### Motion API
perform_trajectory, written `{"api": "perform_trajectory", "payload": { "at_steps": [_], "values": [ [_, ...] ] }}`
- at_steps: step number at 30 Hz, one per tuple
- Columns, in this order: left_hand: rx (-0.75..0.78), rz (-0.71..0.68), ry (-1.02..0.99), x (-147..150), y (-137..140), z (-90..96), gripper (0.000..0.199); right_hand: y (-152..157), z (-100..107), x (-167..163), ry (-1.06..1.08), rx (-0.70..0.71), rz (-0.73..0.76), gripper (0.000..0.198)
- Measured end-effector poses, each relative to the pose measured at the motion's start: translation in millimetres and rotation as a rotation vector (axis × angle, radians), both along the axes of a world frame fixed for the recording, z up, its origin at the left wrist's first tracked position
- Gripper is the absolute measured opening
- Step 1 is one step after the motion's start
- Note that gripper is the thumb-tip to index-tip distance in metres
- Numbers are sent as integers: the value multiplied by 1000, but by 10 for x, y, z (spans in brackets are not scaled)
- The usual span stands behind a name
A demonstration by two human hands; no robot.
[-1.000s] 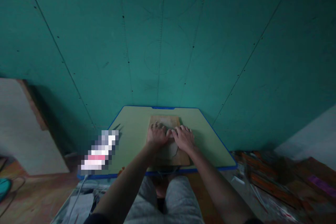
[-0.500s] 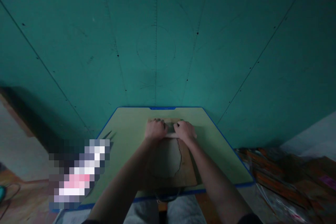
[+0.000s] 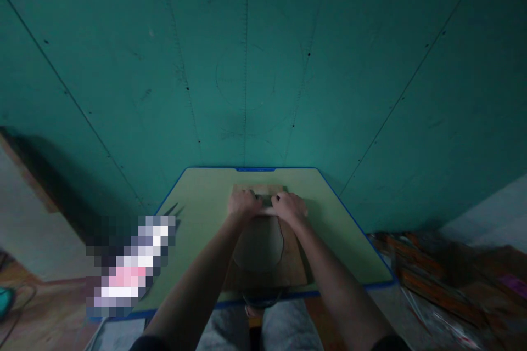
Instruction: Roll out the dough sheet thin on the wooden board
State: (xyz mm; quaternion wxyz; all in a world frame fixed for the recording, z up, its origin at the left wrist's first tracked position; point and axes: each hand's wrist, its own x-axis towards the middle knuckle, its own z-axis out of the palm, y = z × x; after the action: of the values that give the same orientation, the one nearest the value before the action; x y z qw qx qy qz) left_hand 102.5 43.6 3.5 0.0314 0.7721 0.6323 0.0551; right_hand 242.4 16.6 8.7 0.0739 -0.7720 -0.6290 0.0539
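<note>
Leaning over a pale green counter [image 3: 201,186] with blue edging, you have both arms stretched forward, your two grips side by side on a wooden board [image 3: 297,266]. A pale rod [image 3: 268,211] lies crosswise near the board's far end; its middle shows between your thumbs. Your left grip [image 3: 245,204] is curled closed over the rod's left part, your right grip [image 3: 290,206] over its right part, with a short end showing past it. On the board, just on your side of the rod, is a flat, pale, rounded sheet [image 3: 258,247] with an uneven right edge. At the counter's left, a pixelated patch [image 3: 132,269] hides an object; a dark pointed tip [image 3: 171,209] sticks out beyond it. Behind the counter rises a green wall [image 3: 263,82] marked with dark spots and faint lines.
</note>
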Motion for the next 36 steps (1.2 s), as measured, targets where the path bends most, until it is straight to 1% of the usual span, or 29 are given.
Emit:
{"api": "perform_trajectory", "payload": {
  "at_steps": [5, 12, 17, 28, 32, 36],
  "values": [
    [67, 24, -15, -7, -212, -14, 50, -158, -71, -31, -38, 53, 18, 41],
    [195, -41, -11, -65, -414, -104, 42, -440, -86, -86, -118, 167, 92, 42],
    [236, -62, -3, -102, -543, -105, 38, -576, -119, -101, -144, 215, 116, 46],
    [270, -59, 15, -147, -732, -105, 39, -720, -167, -123, -159, 230, 106, 43],
    [276, -70, 28, -161, -762, -115, 40, -772, -123, -109, -133, 188, 138, 42],
    [278, -120, 42, -208, -754, -113, 41, -764, -45, -47, -113, 141, 166, 41]
  ]
}}
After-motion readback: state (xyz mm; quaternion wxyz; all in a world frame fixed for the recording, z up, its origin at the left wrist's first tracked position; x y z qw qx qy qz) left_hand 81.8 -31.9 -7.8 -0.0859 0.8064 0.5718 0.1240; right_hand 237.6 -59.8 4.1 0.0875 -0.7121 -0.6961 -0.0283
